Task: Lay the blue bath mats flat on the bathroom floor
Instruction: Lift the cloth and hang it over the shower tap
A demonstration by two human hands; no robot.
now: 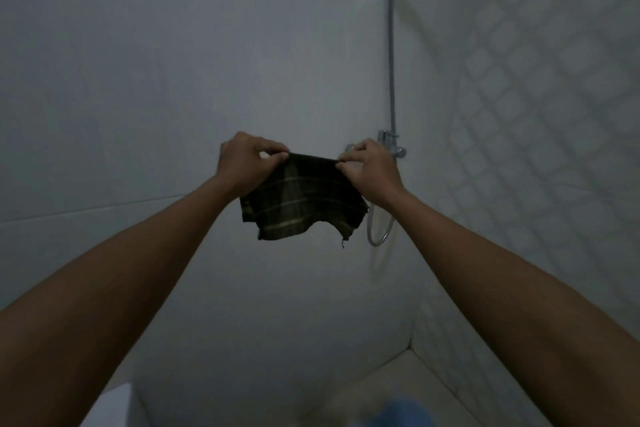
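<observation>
I hold a small dark cloth [303, 198] up in front of me, pale stripes across it, its top edge stretched between my two hands. My left hand [244, 163] pinches the left corner between thumb and fingers; my right hand [369, 172] pinches the right corner the same way. The cloth hangs free in the air, its lower edge ragged, with a thread dangling.

The blue mat [398, 412], as I take it, is the blurred blue patch at the bottom of the view, down on the floor [391, 378] near the corner. I cannot tell whether it lies flat.

The risks I see: both my hands are busy with this cloth, so the mat gets no attention until I put it down. My grip is only on the corners, so one could slip and the cloth drop. The room is dim, so I might misjudge folds in the mat. The shower hose [392, 80] hangs close behind my right hand and could snag the cloth.

I can read no brand, label or writing anywhere.
</observation>
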